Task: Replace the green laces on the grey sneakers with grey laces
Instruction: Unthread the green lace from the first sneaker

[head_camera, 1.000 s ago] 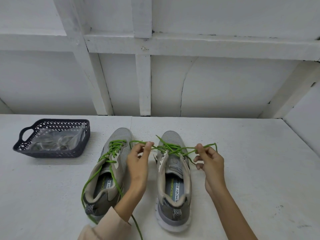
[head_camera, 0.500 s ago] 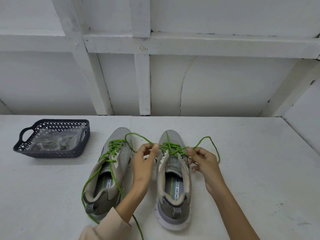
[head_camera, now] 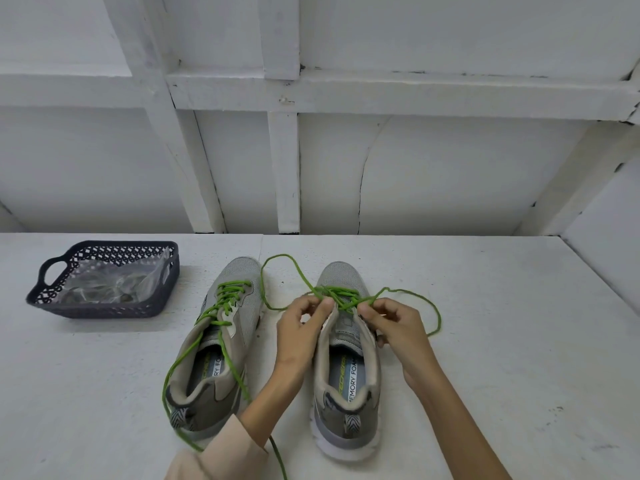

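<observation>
The white table [head_camera: 485,358] carries everything. In the left of the frame sits a dark lattice basket [head_camera: 97,308] holding a clear plastic bag [head_camera: 107,285]; you cannot tell from here whether the grey laces are inside it.

Two grey sneakers stand side by side at centre, toes pointing away from you. The one left of centre [head_camera: 239,271] has its green lace threaded through the eyelets nearest the toe, with the loose ends trailing toward the bottom edge.

Your work is on the sneaker right of centre [head_camera: 346,420]. Your left hand [head_camera: 298,334] and right hand [head_camera: 398,327] meet over its eyelets, each grip pinched closed on the green lace [head_camera: 337,294], whose freed lengths loop out to the upper left and to the right.

You appear to be in the unlacing step, early in the task. Next, draw each crossing out of its eyelets in turn, pulling along the lace so the slack does not knot.
</observation>
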{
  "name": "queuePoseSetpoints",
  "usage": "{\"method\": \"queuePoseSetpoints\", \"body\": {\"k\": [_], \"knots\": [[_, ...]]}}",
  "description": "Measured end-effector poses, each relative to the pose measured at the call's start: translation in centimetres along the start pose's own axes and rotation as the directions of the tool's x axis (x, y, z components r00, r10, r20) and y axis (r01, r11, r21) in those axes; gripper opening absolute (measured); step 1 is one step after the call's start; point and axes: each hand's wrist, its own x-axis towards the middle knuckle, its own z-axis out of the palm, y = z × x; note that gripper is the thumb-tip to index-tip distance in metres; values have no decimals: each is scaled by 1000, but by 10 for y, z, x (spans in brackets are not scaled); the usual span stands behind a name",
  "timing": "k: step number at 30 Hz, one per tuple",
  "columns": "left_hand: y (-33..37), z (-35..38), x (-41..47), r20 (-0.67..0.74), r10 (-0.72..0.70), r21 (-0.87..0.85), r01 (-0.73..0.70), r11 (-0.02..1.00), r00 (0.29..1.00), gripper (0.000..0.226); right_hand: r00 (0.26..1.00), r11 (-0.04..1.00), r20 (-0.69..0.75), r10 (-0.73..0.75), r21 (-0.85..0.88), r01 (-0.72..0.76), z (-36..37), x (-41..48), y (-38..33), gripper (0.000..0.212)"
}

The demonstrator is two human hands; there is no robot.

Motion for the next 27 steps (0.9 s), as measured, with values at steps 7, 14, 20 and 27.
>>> {"method": "queuePoseSetpoints", "body": {"k": [7, 14, 20, 27], "knots": [[7, -6, 1, -195, 37, -91, -55, 994, 980, 13, 983, 990, -179, -39, 130, 63, -3, 1, 3, 16], [6, -1, -3, -173, 46, -67, -59, 996, 984, 16, 985, 992, -162, -54, 105, 72, -1, 2, 4, 12], [-1, 0, -1, -57, 0, -36, -2, 999, 998, 12, 997, 999, -60, -51, 16, 52, -2, 1, 4, 17], [9, 1, -5, -230, 56, -116, -85, 990, 971, 14, 982, 987, -182, -46, 145, 73, -7, 6, 4, 12]]}}
